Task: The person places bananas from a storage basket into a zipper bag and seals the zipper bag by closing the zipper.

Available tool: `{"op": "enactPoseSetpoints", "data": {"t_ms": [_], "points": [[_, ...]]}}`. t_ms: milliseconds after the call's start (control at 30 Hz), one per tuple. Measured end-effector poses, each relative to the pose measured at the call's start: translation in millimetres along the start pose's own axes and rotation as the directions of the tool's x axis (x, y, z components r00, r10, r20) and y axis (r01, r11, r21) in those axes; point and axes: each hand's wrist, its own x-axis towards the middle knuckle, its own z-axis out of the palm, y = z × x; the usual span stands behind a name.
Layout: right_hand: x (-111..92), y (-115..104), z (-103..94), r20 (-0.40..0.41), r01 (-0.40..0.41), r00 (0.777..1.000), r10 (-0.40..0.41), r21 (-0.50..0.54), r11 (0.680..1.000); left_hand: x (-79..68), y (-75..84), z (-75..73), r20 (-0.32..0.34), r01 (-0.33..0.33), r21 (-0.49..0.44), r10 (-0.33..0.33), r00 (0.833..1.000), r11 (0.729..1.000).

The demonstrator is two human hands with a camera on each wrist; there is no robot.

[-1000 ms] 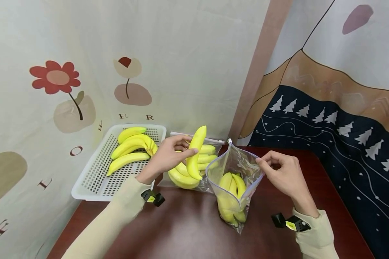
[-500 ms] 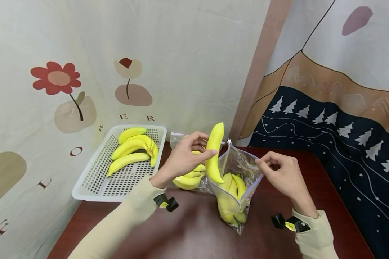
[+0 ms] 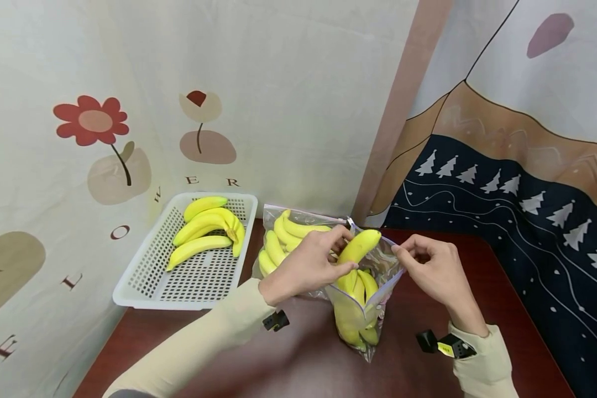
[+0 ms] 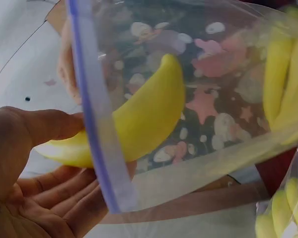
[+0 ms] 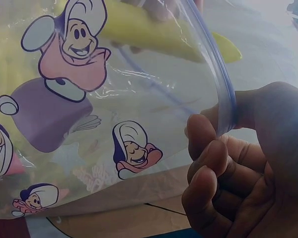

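Observation:
A single banana (image 3: pixel 360 245) is pinched between the thumb and fingers of my left hand (image 3: pixel 314 262). In the left wrist view the banana (image 4: pixel 149 114) reaches past the purple zip edge into a clear zip bag (image 4: pixel 203 168), and its other end sticks out. My right hand (image 3: pixel 431 269) pinches the bag's rim at the right, so the mouth stands wide. Several bananas (image 3: pixel 350 318) stand low in this bag. Cartoon figures are printed on the bag (image 5: pixel 134 153), seen close in the right wrist view beside my right hand (image 5: pixel 238 163).
Behind my left hand a second zip bag (image 3: pixel 345 221) lies on the table with several bananas (image 3: pixel 275 249) in it. A white slotted basket (image 3: pixel 134 282) at the left holds several more bananas (image 3: pixel 199 249). Patterned cloth walls (image 3: pixel 298 99) close off the back of the dark red table (image 3: pixel 298 354).
My left hand has carried the banana rightward from over the lying bag to the mouth of the standing bag, tilting it over. The right hand has stayed at the rim.

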Motion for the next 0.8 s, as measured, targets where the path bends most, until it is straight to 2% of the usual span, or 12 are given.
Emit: {"op": "enactPoseSetpoints", "data": {"t_ms": [67,167,400,467,500,567,700,800], "points": [[0.2,-0.1,0.1,0.001,0.0,1.0,0.0,0.0,1.0,-1.2,0.3,2.8,0.021,-0.062,0.118,0.06,0.998,0.991],[0.7,-0.2,0.2,0.001,0.003,1.0,-0.003,0.002,1.0,-2.8,1.6,6.4,0.05,-0.131,0.274,0.122,0.991,0.953],[0.9,-0.9,1.4,0.002,0.006,1.0,-0.006,0.012,1.0,-4.5,7.6,14.6,0.091,-0.16,0.506,0.132,0.987,0.848],[0.8,-1.0,1.9,-0.003,0.006,1.0,-0.006,0.008,1.0,-3.7,7.5,16.9,0.087,-0.144,0.529,0.115,0.99,0.837],[0.7,-1.0,2.1,-0.006,0.006,1.0,-0.006,0.006,1.0,-2.6,7.2,17.4,0.081,-0.128,0.529,0.1,0.992,0.839],[0.3,-1.0,2.4,-0.011,0.007,1.0,-0.007,0.003,1.0,0.0,5.5,18.1,0.064,-0.092,0.496,0.069,0.996,0.863],[-0.8,-0.7,2.5,-0.015,0.003,1.0,-0.003,-0.001,1.0,5.3,-0.5,19.2,0.03,-0.027,0.368,0.017,0.999,0.929],[-1.6,-0.8,2.8,-0.01,0.0,1.0,0.0,0.0,1.0,6.2,-3.3,19.0,0.022,0.01,0.271,-0.017,1.0,0.962]]}}
